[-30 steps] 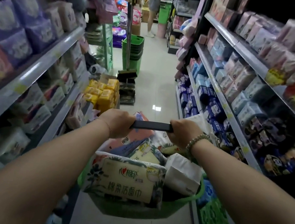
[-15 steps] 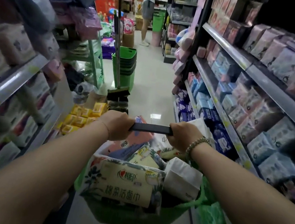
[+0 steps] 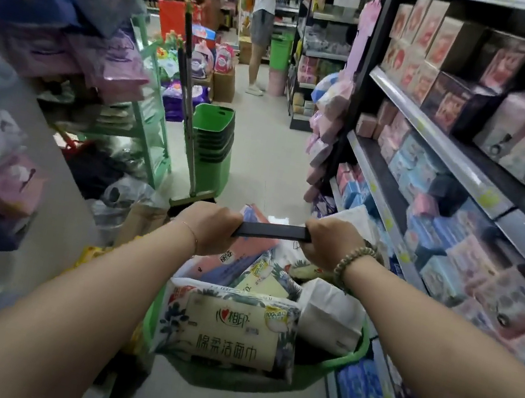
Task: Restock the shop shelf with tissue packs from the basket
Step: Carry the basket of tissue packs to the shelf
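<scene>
A cream tissue pack [image 3: 228,330] lies foremost in the green basket [image 3: 351,354]. Beyond it, the left hand [image 3: 211,228] and right hand [image 3: 331,245] curl round the black handle [image 3: 271,231]. The shop shelf [image 3: 436,148] runs along the right, and a stack of green baskets [image 3: 211,141] stands further down the aisle.

Head camera, wide-angle, facing forward-down along aisle, close over forearms.

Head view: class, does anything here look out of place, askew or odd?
Yes. The tissue packs are heaped at all angles above the rim of the green basket. Ahead, a long-handled broom stands tilted in front of stacked green baskets in the aisle.
</scene>
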A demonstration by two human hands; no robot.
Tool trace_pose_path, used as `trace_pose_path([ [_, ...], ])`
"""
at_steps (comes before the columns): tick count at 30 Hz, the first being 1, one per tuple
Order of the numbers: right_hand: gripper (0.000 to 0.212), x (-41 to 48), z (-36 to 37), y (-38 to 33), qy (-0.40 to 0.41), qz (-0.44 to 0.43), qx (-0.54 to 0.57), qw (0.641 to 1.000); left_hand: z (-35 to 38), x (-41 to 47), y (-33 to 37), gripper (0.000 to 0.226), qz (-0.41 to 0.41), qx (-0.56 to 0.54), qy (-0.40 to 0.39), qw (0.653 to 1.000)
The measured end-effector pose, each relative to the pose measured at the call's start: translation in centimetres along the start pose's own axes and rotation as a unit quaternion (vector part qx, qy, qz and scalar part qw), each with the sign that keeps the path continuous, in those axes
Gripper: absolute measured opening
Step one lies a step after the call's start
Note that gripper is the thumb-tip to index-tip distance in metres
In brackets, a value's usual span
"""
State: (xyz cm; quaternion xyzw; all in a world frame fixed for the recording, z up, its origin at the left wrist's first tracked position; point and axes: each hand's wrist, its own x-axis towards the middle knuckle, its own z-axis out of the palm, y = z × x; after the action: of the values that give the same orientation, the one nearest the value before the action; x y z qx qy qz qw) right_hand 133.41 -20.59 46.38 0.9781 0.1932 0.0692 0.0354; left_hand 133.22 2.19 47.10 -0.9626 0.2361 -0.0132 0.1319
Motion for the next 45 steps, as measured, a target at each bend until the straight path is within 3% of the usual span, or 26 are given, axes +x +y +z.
trace_pose_path([
  [14,0.025,29.3,4.2,12.8,0.021,0.014,0.006,1.000,1.0,29.5,-14.7,0.022,0.013,0.005,-0.002,1.000],
  [28,0.024,55.9,8.0,24.8,0.012,-0.033,0.028,0.999,3.8,54.0,-26.1,0.020,-0.048,-0.012,-0.013,0.999],
  [45,0.025,84.4,13.1,28.6,-0.020,-0.050,0.000,0.999,10.3,75.9,-44.0,0.019,-0.060,-0.049,-0.024,0.997],
])
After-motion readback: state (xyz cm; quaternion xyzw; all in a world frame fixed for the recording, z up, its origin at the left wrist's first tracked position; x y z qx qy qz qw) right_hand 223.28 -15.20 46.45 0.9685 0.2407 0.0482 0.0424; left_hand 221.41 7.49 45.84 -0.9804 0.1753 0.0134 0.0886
